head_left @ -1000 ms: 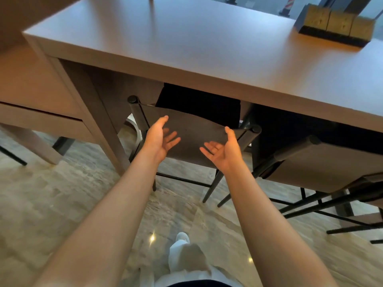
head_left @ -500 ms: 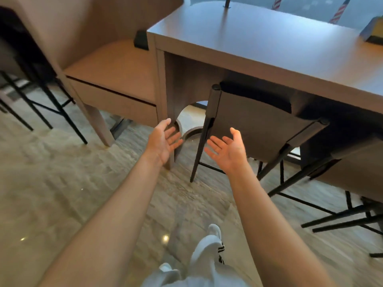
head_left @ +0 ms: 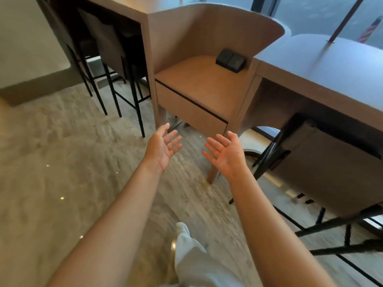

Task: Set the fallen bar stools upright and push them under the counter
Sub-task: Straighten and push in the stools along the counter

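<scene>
A brown-backed bar stool (head_left: 323, 168) with black legs stands upright, tucked under the brown counter (head_left: 331, 67) at the right. Two more dark stools (head_left: 109, 50) stand upright under another counter (head_left: 132, 9) at the upper left. My left hand (head_left: 162, 149) and my right hand (head_left: 224, 155) hover in mid-air over the floor, palms facing each other, fingers spread, holding nothing. Both hands are well left of the right stool and touch nothing.
A low wooden seat unit (head_left: 199, 83) with a curved back and a black socket box (head_left: 230, 60) joins the two counters. Its legs and the stools' black legs stand on the pale stone floor (head_left: 51, 172). My white-trousered leg (head_left: 190, 251) steps forward below.
The view has swung left; the stool that was in front of my hands now lies to the right under the counter. My hands have left its backrest and stay spread.
</scene>
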